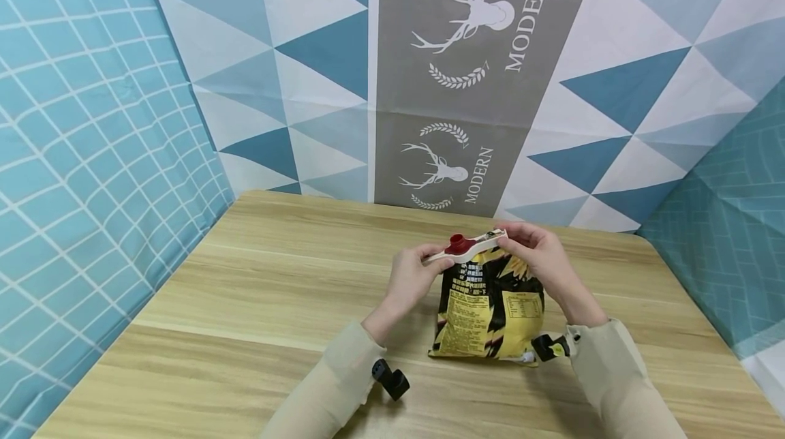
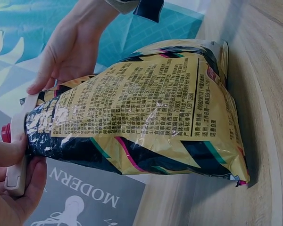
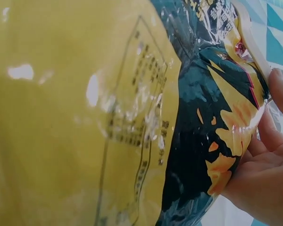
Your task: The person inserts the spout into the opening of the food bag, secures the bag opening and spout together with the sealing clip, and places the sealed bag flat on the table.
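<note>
A black and yellow snack bag (image 1: 466, 320) stands upright on the table, its printed back toward me. Across its gathered top lies a white bag clip (image 1: 484, 246) with a red spout cap (image 1: 458, 244). My left hand (image 1: 412, 279) pinches the clip's left end between thumb and fingers. At the other end, my right hand (image 1: 542, 258) holds the clip, its thumb in front and its fingers behind the bag's top corner. The left wrist view shows the bag (image 2: 146, 103) side-on with its mouth inside the clip (image 2: 20, 141). Close up, the bag (image 3: 85, 117) fills the right wrist view.
The wooden table (image 1: 257, 303) runs to a patterned cloth (image 1: 331, 71) hanging behind it. Blue tiled cloth (image 1: 80, 118) hangs on the left, teal cloth (image 1: 730, 221) on the right. A small black camera (image 1: 390, 380) sits at the left wrist.
</note>
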A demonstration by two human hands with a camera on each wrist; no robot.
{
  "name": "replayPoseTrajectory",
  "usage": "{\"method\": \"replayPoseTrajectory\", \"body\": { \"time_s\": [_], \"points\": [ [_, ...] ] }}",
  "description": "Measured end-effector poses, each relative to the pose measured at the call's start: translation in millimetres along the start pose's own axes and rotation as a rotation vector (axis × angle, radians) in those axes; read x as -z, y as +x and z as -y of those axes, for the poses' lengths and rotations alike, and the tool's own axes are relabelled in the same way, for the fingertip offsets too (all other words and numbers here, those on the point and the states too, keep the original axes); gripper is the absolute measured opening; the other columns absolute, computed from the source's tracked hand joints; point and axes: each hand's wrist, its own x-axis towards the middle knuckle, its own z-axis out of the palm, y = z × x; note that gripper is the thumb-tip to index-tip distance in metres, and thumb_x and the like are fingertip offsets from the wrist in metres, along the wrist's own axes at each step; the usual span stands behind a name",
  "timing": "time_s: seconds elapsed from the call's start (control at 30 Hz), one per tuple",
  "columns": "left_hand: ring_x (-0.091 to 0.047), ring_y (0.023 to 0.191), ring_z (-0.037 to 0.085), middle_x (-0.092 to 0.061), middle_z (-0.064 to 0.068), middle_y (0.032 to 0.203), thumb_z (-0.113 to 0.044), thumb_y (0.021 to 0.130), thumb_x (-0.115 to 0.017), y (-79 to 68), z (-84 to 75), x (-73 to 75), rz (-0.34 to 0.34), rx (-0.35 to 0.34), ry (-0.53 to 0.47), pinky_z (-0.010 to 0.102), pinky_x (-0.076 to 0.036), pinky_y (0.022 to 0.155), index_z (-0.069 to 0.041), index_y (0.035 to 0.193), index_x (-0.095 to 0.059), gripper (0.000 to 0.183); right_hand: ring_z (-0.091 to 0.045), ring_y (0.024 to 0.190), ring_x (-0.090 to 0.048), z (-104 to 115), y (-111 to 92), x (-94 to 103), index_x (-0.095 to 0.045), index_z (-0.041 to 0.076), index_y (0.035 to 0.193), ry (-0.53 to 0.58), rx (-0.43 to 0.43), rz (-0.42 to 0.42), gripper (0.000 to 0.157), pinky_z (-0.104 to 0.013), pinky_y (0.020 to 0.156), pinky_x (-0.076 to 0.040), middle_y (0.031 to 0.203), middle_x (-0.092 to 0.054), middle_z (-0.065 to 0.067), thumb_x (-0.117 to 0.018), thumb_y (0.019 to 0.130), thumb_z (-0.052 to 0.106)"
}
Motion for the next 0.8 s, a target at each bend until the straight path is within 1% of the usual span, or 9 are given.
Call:
{"method": "replayPoseTrajectory", "body": {
  "time_s": [0.13, 0.23, 0.57, 0.67, 0.8],
  "points": [
    [-0.057, 0.07, 0.005, -0.064, 0.004, 0.09, -0.023, 0.07, -0.068, 0.2, -0.7, 1.3, -0.007, -0.004, 0.017, 0.018, -0.045, 0.057, -0.007, 0.095, -0.064, 0.03, -0.007, 0.077, -0.055, 0.6, 0.7, -1.2, -0.055, 0.0, 0.101, 0.008, 0.005, -0.009, 0.03, -0.017, 0.068, -0.045, 0.086, -0.059, 0.007, -0.058, 0.08, 0.021],
    [-0.056, 0.07, 0.005, -0.064, 0.004, 0.09, -0.023, 0.07, -0.068, 0.3, -0.8, 1.9, -0.008, -0.003, 0.016, 0.018, -0.045, 0.057, -0.007, 0.095, -0.065, 0.03, -0.007, 0.075, -0.055, 1.0, 1.0, -2.6, -0.056, 0.0, 0.098, 0.013, 0.027, -0.011, 0.026, -0.018, 0.068, -0.045, 0.084, -0.059, 0.007, -0.057, 0.081, 0.019],
    [-0.053, 0.065, 0.005, -0.065, 0.002, 0.088, -0.025, 0.07, -0.068, 1.0, 0.1, 2.5, -0.009, 0.005, 0.027, 0.018, -0.043, 0.054, -0.009, 0.094, -0.065, 0.029, -0.01, 0.069, -0.052, 3.7, 1.0, -6.4, -0.053, -0.007, 0.092, -0.028, 0.131, -0.021, 0.023, -0.021, 0.061, -0.044, 0.078, -0.057, -0.001, -0.054, 0.083, 0.014],
    [-0.053, 0.064, 0.005, -0.065, 0.001, 0.088, -0.026, 0.07, -0.068, 0.8, 0.2, 2.7, -0.01, 0.002, 0.034, 0.019, -0.043, 0.054, -0.009, 0.094, -0.065, 0.029, -0.011, 0.068, -0.052, 4.1, 0.6, -6.5, -0.053, -0.008, 0.092, -0.027, 0.138, -0.032, 0.022, -0.021, 0.06, -0.044, 0.077, -0.057, 0.0, -0.055, 0.083, 0.012],
    [-0.055, 0.065, 0.004, -0.065, 0.002, 0.088, -0.025, 0.07, -0.068, -0.8, 0.4, 3.3, 0.01, 0.011, 0.01, 0.018, -0.045, 0.056, -0.008, 0.095, -0.064, 0.03, -0.01, 0.067, -0.053, 4.5, -2.0, -6.9, -0.055, -0.008, 0.091, -0.034, 0.132, -0.049, 0.022, -0.02, 0.061, -0.045, 0.076, -0.058, 0.002, -0.056, 0.082, 0.012]
  ]
}}
